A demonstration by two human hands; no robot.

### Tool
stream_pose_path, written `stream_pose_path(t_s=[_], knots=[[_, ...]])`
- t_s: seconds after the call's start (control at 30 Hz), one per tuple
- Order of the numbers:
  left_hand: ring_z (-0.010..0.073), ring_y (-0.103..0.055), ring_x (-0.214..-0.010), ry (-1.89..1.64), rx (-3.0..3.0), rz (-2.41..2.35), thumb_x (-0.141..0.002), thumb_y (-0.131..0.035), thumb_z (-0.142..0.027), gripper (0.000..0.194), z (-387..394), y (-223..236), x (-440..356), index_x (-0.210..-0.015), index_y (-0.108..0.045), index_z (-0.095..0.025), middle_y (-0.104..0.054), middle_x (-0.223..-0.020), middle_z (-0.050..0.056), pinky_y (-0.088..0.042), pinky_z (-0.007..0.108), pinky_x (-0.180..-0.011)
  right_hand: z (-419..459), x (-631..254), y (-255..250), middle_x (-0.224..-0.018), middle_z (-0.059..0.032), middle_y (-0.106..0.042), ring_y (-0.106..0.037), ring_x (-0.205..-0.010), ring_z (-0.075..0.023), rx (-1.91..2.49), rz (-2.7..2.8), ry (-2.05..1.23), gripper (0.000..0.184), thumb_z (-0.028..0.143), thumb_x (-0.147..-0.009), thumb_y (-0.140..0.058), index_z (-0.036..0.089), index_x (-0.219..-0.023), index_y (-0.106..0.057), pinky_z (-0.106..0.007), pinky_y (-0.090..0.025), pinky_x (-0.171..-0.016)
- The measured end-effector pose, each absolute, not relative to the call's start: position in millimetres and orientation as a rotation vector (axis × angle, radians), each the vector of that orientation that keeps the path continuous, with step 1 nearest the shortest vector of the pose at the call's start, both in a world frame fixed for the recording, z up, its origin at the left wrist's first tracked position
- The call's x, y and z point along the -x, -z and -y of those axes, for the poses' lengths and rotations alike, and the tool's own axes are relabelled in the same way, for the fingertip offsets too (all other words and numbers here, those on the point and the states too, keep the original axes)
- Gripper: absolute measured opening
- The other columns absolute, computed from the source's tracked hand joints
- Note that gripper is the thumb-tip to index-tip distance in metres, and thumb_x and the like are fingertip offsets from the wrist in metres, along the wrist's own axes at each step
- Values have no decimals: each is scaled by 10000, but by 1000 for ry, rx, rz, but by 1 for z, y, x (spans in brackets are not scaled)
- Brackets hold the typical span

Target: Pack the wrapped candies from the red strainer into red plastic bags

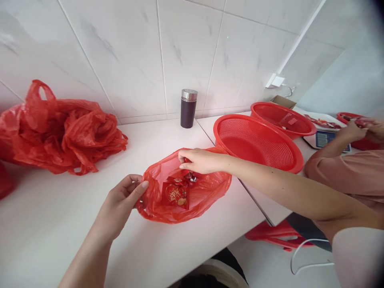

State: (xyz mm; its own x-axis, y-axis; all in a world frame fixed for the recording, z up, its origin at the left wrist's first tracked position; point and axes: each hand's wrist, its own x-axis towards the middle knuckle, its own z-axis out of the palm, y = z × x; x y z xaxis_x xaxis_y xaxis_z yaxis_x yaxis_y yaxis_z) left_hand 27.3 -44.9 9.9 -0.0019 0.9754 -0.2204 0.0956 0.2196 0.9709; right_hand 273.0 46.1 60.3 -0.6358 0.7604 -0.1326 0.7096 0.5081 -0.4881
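Red plastic bag (207, 196) lay on the white table (60, 236), in front of the person, mouth spread wide and facing up. Long axis of the mouth ran left to right, slightly aslant, its right end farther from the person and near the closer red basket (255, 140).

Left hand (120, 202) had the bag's left rim pinched, thumb on the near face, fingers curled behind. Right hand (199, 161) reached in over the far rim from the right, fingers bent, thumb and forefinger nearly together; something red showed there, but could not tell whether it was gripped.

Inside: red packet (175, 196), gold-printed face upward, roughly square, so no clear long axis; small shiny wrapped pieces (192, 179) just beside it, below the right hand.

Crumpled heap of red bags (75, 132) to the left; dark flask (187, 112) stood upright near the wall.
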Motion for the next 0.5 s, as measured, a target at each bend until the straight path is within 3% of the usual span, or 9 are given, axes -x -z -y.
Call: stream_pose_path(t_s=[0.13, 0.23, 0.37, 0.5], knots=[[101, -495, -483, -997, -1091, -1329, -768, -659, -524, 357, 44, -9, -27, -883, -523, -216, -567, -607, -53, -449, 227, -487, -45, -281, -67, -912, 6, -647, -587, -753, -143, 1305, 2660, -879, 24, 266, -889, -482, 253, -909, -476, -255, -429, -597], [128, -546, -532, -945, -1133, -1316, -781, -628, -552, 386, 45, -11, -28, -968, -513, -235, -579, -649, -50, -488, 265, -537, -40, -290, -76, -1047, -5, -641, -605, -805, -150, 1353, 2691, -803, 186, 310, -873, -541, 277, -1055, -518, -254, -435, -630], [190, -614, -670, -795, -1348, -1394, -814, -573, -571, 425, 47, -15, -24, -1072, -473, -249, -631, -747, -14, -506, 326, -637, -22, -310, -85, -1151, -32, -613, -594, -912, -177, 1317, 2714, -307, 205, 293, -915, -510, 263, -1111, -562, -289, -449, -719], [179, -566, -639, -663, -1672, -1671, -824, -549, -553, 318, 52, -12, -16, -899, -527, -245, -615, -713, -18, -438, 283, -605, 2, -337, -84, -1167, -98, -601, -528, -1024, -249, 1347, 2673, 343, 208, 284, -923, -512, 201, -1090, -605, -357, -451, -789]])
